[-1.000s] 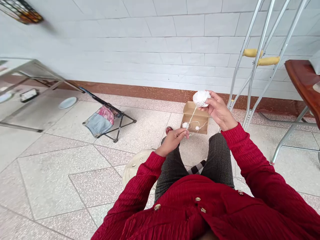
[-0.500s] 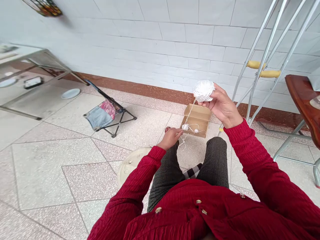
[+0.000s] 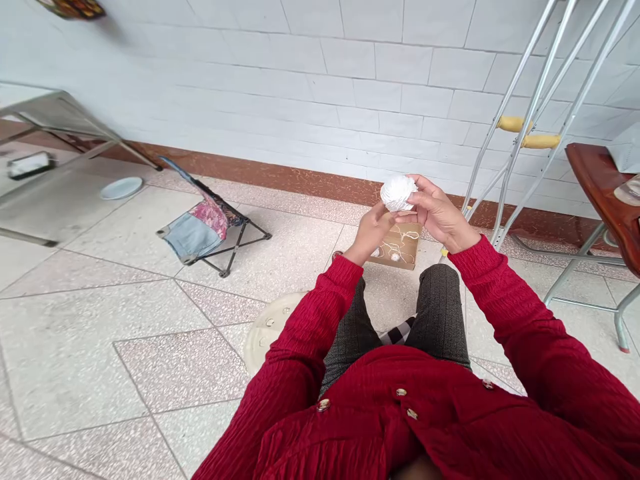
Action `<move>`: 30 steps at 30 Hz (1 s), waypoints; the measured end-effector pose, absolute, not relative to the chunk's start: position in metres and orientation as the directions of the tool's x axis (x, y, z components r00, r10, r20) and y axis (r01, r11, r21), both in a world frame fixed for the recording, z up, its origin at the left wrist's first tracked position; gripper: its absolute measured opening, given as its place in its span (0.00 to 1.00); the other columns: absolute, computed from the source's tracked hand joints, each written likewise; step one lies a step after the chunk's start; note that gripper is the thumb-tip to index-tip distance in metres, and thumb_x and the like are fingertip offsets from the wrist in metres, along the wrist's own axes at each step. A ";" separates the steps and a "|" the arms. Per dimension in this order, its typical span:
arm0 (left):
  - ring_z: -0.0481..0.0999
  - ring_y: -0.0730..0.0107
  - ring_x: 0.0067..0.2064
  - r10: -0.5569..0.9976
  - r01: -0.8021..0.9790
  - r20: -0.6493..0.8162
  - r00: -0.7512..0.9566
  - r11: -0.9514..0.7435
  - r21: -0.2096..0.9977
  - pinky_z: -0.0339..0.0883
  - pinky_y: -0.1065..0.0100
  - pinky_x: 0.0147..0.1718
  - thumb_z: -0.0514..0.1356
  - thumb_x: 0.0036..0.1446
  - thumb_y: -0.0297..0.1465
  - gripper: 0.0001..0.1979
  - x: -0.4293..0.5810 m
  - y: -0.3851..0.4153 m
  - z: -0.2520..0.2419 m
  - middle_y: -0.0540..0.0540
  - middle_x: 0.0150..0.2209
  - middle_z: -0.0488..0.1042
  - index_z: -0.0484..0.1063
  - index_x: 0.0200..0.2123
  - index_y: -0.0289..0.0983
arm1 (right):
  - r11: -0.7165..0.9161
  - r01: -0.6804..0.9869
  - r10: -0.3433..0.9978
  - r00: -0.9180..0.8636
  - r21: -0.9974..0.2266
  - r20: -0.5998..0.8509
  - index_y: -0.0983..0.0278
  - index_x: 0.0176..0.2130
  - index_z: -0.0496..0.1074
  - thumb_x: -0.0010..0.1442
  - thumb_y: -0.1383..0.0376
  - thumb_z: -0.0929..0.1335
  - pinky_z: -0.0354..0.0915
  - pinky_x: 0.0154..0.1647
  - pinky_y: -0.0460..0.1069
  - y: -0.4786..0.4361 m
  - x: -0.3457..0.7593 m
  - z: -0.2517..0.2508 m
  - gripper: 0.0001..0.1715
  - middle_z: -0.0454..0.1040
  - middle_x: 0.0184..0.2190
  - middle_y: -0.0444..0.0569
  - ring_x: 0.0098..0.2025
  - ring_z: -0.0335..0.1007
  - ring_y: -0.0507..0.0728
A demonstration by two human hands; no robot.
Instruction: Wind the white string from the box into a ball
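Note:
In front of me, my right hand (image 3: 437, 210) grips a white ball of yarn (image 3: 397, 193), its thumb and fingers on the ball's right side. My left hand (image 3: 373, 232) is closed against the ball's lower left, fingertips close to those of the right. Whether it pinches the strand or the ball itself is partly hidden. Below them, an open cardboard box (image 3: 407, 266) lies on the floor beyond my knees. Inside it are a small white yarn ball (image 3: 395, 257), another partly behind my left wrist, and loose loops of white yarn.
A low folding chair (image 3: 195, 230) stands to the left, near a metal-legged table (image 3: 90, 120) and a pale plate (image 3: 121, 188) on the floor. At right, crutches (image 3: 513, 157) lean on the wall beside a brown-topped stool (image 3: 600, 193). A cream stool (image 3: 260, 333) is by my left leg.
My left hand has risen from above the box to the ball, and the drawn-out strand between them no longer shows. My right hand and the ball have lowered slightly. The view has shifted.

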State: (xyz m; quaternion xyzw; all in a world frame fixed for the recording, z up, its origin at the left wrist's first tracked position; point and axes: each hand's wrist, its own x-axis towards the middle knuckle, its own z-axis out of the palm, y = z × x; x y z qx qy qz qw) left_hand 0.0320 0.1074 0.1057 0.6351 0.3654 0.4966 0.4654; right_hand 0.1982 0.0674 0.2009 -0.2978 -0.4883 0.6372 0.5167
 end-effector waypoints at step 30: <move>0.73 0.70 0.31 0.874 0.245 0.083 0.480 -0.224 0.943 0.65 0.67 0.36 0.57 0.64 0.39 0.18 -0.008 0.069 0.075 0.47 0.28 0.79 0.76 0.25 0.35 | 0.512 0.270 0.850 -0.020 -0.816 0.527 0.54 0.56 0.66 0.53 0.55 0.77 0.75 0.49 0.58 0.082 0.209 0.172 0.34 0.67 0.52 0.47 0.51 0.74 0.61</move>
